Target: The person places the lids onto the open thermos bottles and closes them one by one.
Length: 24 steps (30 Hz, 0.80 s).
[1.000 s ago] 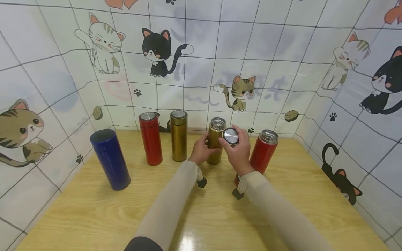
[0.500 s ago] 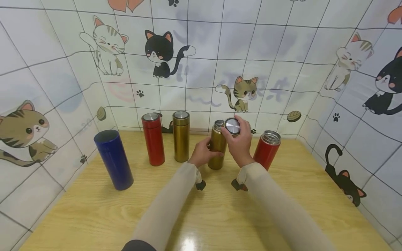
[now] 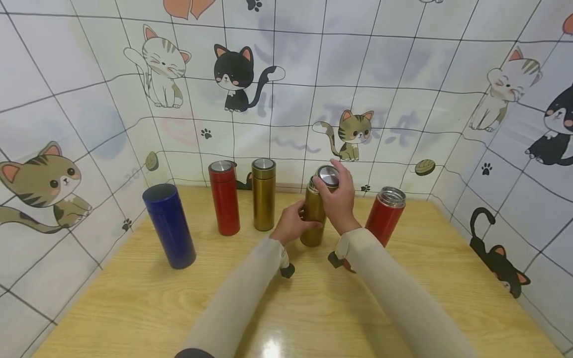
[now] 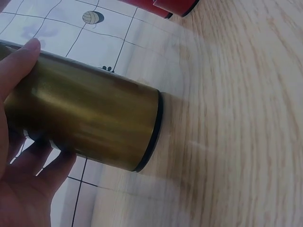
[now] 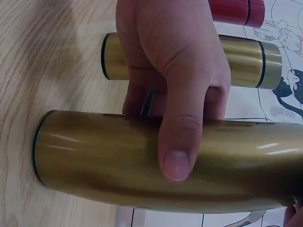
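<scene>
In the head view my left hand [image 3: 293, 224] grips a gold thermos bottle [image 3: 315, 214] around its body, thumb on the near side. The bottle stands on the table, its steel rim partly showing. My right hand [image 3: 341, 203] holds a gold lid with a round silver top [image 3: 329, 175], right at the bottle's mouth and a little to its right. Whether lid and rim touch cannot be told. The left wrist view shows the gold bottle [image 4: 90, 111] in the left hand [image 4: 26, 184]. Fingertips of the right hand [image 5: 294, 216] reach into the right wrist view's lower corner.
A lidless red bottle [image 3: 386, 215] stands to the right. A small red piece [image 3: 348, 267] is mostly hidden behind the right cuff. To the left stand a lidded gold bottle [image 3: 264, 199], a lidded red bottle [image 3: 225, 201] and a blue bottle [image 3: 170, 228]. A cat-printed backdrop encloses the wooden table.
The right hand has raised the lid from beside the gold bottle's neck up to its mouth. The left hand and bottle have come slightly nearer. The head view has shifted a little.
</scene>
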Available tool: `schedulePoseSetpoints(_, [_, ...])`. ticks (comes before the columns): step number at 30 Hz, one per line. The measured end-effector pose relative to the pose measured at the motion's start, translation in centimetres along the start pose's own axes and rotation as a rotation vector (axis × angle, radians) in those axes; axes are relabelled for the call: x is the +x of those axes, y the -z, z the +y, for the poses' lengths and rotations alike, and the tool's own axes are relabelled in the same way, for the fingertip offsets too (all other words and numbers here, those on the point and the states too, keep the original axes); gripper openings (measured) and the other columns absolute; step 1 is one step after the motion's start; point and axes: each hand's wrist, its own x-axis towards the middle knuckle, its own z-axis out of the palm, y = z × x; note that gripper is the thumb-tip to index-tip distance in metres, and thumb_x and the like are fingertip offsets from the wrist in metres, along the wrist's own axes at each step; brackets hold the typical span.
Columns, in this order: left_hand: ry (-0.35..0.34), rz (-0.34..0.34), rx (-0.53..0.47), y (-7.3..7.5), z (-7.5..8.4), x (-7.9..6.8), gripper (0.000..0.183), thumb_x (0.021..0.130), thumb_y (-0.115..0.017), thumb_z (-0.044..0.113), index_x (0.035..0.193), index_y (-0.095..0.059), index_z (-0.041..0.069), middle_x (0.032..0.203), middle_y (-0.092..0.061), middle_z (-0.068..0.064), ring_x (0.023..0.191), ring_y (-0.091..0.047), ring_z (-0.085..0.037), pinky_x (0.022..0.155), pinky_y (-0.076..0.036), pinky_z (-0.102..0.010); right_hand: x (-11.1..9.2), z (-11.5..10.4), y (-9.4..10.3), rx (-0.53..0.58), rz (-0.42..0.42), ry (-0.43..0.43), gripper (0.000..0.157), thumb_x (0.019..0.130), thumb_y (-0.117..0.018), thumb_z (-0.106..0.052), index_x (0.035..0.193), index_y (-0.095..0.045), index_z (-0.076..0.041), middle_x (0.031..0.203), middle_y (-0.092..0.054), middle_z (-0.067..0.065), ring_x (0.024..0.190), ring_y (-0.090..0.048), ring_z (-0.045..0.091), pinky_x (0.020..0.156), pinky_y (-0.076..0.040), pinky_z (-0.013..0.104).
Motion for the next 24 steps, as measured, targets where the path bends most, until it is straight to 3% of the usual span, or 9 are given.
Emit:
schedulePoseSetpoints(8, [-0.001, -0.029, -0.01, 0.2, 0.1, -0.3, 0.074, 0.073, -0.085, 0.037, 0.137, -0.052, 0.021, 0.129, -0.06, 0.003, 0.118, -0.057, -0.022, 0.095, -0.049, -0.039, 0.8, -0.1, 0.4, 0.008, -0.076, 0.052, 0.041, 0.091, -0.069, -0.023, 0.129, -0.062, -0.011, 0.115, -0.056, 0.014, 0.102, -0.052, 0.025, 0.086, -0.046, 0.042])
schedulePoseSetpoints(14, [0.02, -0.069, -0.027, 0.4, 0.4, -0.6, 0.075, 0.073, -0.086, 0.035, 0.138, -0.051, 0.019, 0.131, -0.059, 0.002, 0.121, -0.055, -0.022, 0.097, -0.048, -0.038, 1.3, 0.2, 0.6, -0.011, -0.211, -0.012, 0.036, 0.091, -0.07, -0.026, 0.124, -0.067, -0.013, 0.116, -0.058, 0.009, 0.103, -0.054, 0.022, 0.087, -0.049, 0.041])
schedulePoseSetpoints(24, [0.033, -0.071, -0.032, 0.3, 0.6, -0.9, 0.075, 0.074, -0.085, 0.036, 0.139, -0.05, 0.021, 0.131, -0.059, 0.003, 0.121, -0.055, -0.023, 0.098, -0.047, -0.041, 1.6, 0.4, 1.4, -0.017, -0.316, -0.044, 0.037, 0.092, -0.067, -0.03, 0.126, -0.066, -0.014, 0.12, -0.058, 0.008, 0.106, -0.054, 0.024, 0.089, -0.05, 0.044])
